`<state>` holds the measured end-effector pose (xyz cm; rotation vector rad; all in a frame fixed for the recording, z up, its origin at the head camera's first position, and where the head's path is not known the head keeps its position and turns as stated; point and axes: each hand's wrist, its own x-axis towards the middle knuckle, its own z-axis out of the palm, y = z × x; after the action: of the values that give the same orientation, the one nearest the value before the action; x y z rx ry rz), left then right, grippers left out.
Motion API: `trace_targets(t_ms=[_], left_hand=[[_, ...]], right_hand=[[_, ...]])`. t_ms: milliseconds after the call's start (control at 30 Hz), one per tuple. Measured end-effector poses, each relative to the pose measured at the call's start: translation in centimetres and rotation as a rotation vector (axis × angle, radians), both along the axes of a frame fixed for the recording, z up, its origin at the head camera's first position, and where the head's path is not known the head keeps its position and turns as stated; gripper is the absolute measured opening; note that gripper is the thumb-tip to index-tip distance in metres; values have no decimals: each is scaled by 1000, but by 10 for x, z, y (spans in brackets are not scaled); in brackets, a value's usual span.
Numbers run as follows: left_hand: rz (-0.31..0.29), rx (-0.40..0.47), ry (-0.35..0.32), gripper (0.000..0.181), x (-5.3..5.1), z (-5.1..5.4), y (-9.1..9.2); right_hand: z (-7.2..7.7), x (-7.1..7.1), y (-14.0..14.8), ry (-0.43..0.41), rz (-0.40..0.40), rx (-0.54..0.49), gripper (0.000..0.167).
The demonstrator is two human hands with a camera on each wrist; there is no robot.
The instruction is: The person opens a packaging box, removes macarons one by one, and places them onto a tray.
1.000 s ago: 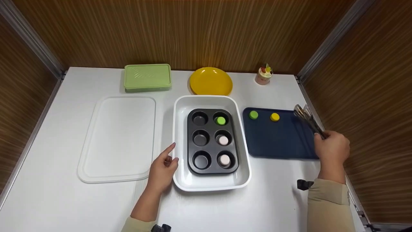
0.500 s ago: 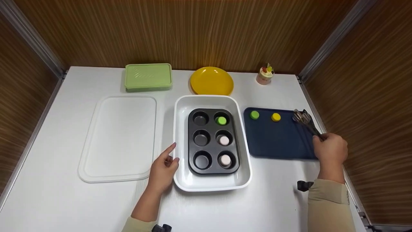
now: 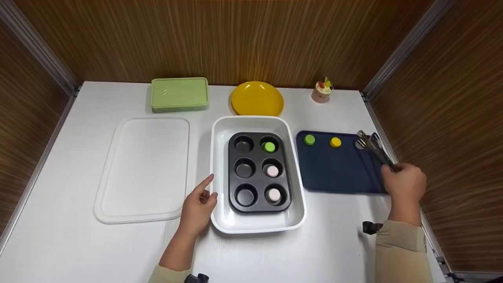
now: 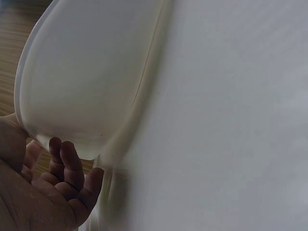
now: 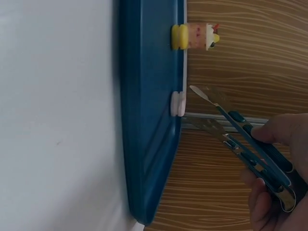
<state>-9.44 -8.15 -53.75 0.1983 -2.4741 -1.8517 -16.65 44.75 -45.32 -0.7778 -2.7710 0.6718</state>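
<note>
My right hand [image 3: 404, 182] grips metal tongs [image 3: 376, 147] above the right side of the dark blue tray [image 3: 334, 173]. Their arms stand apart, near a pale pink macaron [image 5: 178, 104] partly covered by the tongs in the head view. A yellow macaron [image 3: 335, 142] and a green macaron [image 3: 309, 140] sit further left on that tray. My left hand [image 3: 198, 206] rests its index finger and thumb at the left rim of the white basin [image 3: 220, 224]; its other fingers hang loosely curled in the left wrist view. Inside the basin lies a dark muffin pan [image 3: 259, 204].
The pan's right column holds a green macaron [image 3: 269, 147] and two pale pink ones [image 3: 272, 171]. A white lid [image 3: 145, 169] lies left of the basin. Behind stand a green box [image 3: 180, 93], a yellow plate [image 3: 257, 98] and a dessert cup [image 3: 322, 92]. Wood-grain panels enclose the table.
The tongs first came down towards the tray, then shifted slightly, and the pale pink macaron behind them now shows. The left hand and basin stay in place.
</note>
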Motion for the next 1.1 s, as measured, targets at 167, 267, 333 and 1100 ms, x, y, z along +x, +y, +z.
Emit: trace_targets(t_ms=[167,267,333,1100], left_hand=[[4,-1,-6,52,0,-1,-1],[6,-2,-13,52,1,0,-1],[6,-2,-15,52,1,0,0],[3,-28,0,52,0,-1,-1]], right_hand=[[7,10,-19,131,1,0,47],[10,19,-31,193,17,0,44],[13,25,-39,209,30,-1,44],[28,77,-111,554,480,-27,23]])
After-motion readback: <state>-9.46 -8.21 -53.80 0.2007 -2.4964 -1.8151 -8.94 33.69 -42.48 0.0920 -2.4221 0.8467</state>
